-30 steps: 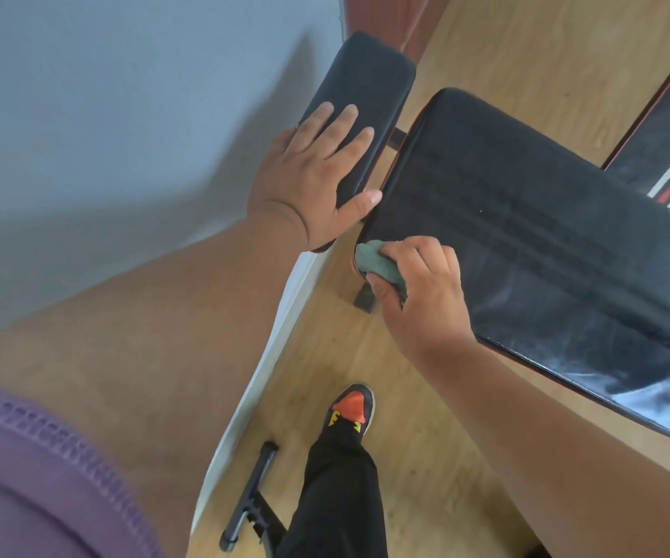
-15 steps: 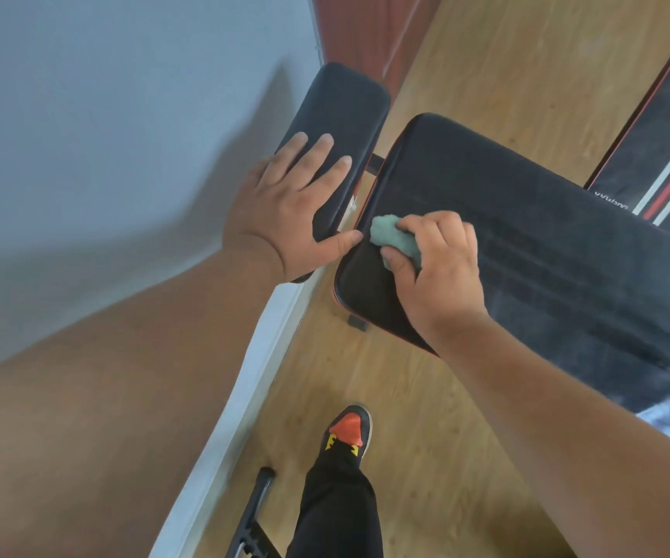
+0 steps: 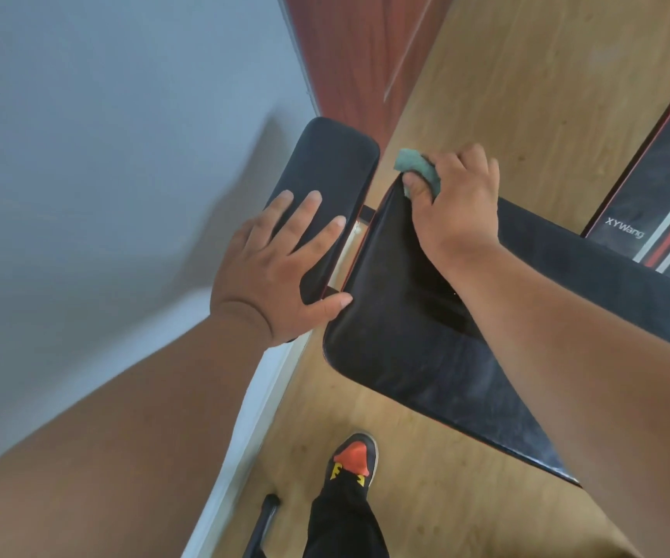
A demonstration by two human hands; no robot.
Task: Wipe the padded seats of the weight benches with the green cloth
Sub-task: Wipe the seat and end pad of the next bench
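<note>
Right hand (image 3: pixel 456 203) clenched around the green cloth (image 3: pixel 417 169), pressing it on the large pad's (image 3: pixel 397 316) far corner; left hand (image 3: pixel 281 271), fingers spread and released, flat on the small pad (image 3: pixel 333 171).

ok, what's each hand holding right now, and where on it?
Right hand has the green cloth bunched in its grip, one end sticking out past the thumb. Left hand holds nothing, lying flat on the small pad.
</note>
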